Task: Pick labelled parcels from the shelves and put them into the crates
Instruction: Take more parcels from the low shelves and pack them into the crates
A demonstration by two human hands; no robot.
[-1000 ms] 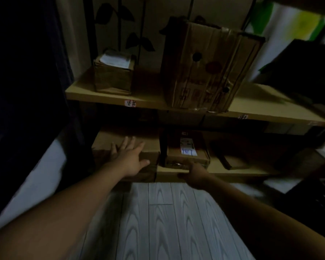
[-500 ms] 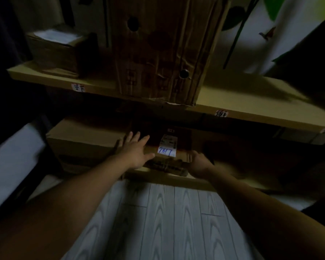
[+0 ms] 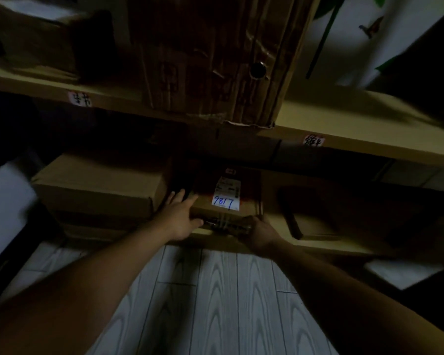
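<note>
A small brown cardboard parcel (image 3: pixel 249 198) sits on the lower shelf (image 3: pixel 318 245), its white label marked 9817 in blue facing up. My left hand (image 3: pixel 181 217) lies against the parcel's left side, fingers straight along its top left corner and thumb on the front face. My right hand (image 3: pixel 260 230) grips the parcel's front right corner, fingers curled round the edge. The light is dim.
A wide flat box (image 3: pixel 98 190) lies on the lower shelf just left of the parcel. The upper shelf (image 3: pixel 344 129) carries a tall worn carton (image 3: pixel 210 57) and a small box (image 3: pixel 39 39) at the left. Grey wood-pattern floor (image 3: pixel 215 303) lies below.
My left hand moved right from the wide flat box onto the parcel's left side. My right hand came up from the shelf edge to the parcel's front right corner. The view moved closer.
</note>
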